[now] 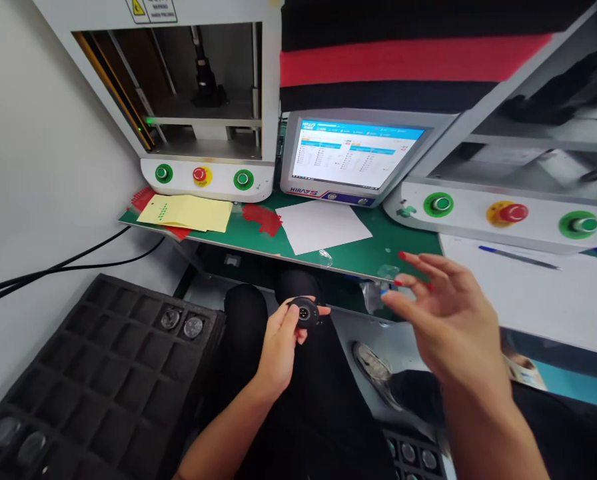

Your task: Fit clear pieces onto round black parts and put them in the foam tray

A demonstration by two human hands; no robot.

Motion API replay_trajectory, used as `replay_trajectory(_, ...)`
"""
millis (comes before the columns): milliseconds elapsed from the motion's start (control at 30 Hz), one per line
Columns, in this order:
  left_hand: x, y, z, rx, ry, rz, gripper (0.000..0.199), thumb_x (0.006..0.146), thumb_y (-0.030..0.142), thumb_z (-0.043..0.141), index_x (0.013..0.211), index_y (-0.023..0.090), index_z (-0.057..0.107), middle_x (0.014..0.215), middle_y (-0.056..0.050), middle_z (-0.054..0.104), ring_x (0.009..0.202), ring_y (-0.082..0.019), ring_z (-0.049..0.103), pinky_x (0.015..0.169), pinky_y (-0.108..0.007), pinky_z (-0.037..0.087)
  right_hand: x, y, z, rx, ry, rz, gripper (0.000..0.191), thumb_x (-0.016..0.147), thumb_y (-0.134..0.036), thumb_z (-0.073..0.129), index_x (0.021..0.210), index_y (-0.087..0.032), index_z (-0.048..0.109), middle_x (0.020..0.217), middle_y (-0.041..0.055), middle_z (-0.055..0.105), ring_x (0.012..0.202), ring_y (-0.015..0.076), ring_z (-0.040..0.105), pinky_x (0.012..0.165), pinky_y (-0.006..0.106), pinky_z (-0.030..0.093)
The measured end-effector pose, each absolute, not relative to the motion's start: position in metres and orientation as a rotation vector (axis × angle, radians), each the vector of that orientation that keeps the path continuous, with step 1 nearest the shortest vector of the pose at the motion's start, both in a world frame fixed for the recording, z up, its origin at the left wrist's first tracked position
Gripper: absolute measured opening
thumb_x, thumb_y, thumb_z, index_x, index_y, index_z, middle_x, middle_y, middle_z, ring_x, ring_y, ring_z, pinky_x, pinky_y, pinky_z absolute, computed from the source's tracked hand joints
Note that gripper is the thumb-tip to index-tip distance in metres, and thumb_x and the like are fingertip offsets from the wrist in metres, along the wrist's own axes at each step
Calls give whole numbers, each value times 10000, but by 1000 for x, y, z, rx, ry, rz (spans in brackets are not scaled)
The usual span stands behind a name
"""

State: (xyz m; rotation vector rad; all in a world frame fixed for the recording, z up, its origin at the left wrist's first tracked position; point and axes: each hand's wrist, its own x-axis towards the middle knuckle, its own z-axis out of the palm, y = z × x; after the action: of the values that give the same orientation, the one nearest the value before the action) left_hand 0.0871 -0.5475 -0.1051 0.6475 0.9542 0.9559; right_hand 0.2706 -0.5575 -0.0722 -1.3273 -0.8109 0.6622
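My left hand (281, 340) is closed around a round black watch body (304, 313), held over my lap. Its back faces up and shows small metal contacts in the middle. My right hand (448, 313) is raised by the front edge of the green worktop (393, 233), fingers spread and thumb apart. A tiny blue spot shows at the thumb tip; whether it sticks to the thumb I cannot tell. Clear film pieces (388, 271) appear close to these fingertips, at the worktop edge.
At left, a black foam tray (128, 373) has several watch bodies in its pockets. Button-fronted machines flank a screen (353, 153). Yellow sheets (188, 212), red pieces (262, 219), white paper (323, 227) and a pen (518, 257) lie on the worktop. A shoe (373, 367) and another tray (413, 457) are below.
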Motion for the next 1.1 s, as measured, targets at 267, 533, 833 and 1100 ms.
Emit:
replay_trajectory(267, 93, -565, -105, 723, 808, 994, 418, 868, 488, 582, 1016, 116, 705, 1056, -143, 719, 674, -137, 578, 631, -267, 466, 211, -598, -77, -1217, -672, 815, 497, 590, -160, 837, 1015, -256, 599, 1213, 61, 546, 788, 113, 580, 590, 234, 576)
replay_trajectory(533, 99, -575, -108, 622, 760, 1132, 444, 880, 549, 559, 1049, 160, 689, 1136, -110, 716, 946, -229, 689, 911, -353, 512, 176, -600, -89, -1234, -467, 648, 488, 635, -170, 821, 1053, -253, 582, 1189, 45, 535, 847, 106, 574, 677, 244, 563)
replay_trajectory(833, 102, -580, -111, 650, 723, 1187, 508, 865, 591, 569, 1140, 172, 650, 1197, -117, 693, 1097, -266, 651, 1027, -403, 477, 158, -589, -90, -1190, -443, 588, 504, 623, -160, 823, 1035, -248, 547, 1205, 37, 505, 834, 102, 580, 715, 267, 571)
replay_trajectory(1100, 103, -578, -112, 716, 897, 1146, 478, 830, 584, 619, 1081, 179, 654, 1180, -126, 696, 1042, -249, 670, 935, -355, 528, 150, -590, -92, -1197, -433, 583, 500, 657, -166, 805, 1047, -253, 506, 1234, 51, 478, 850, 102, 565, 647, 221, 547)
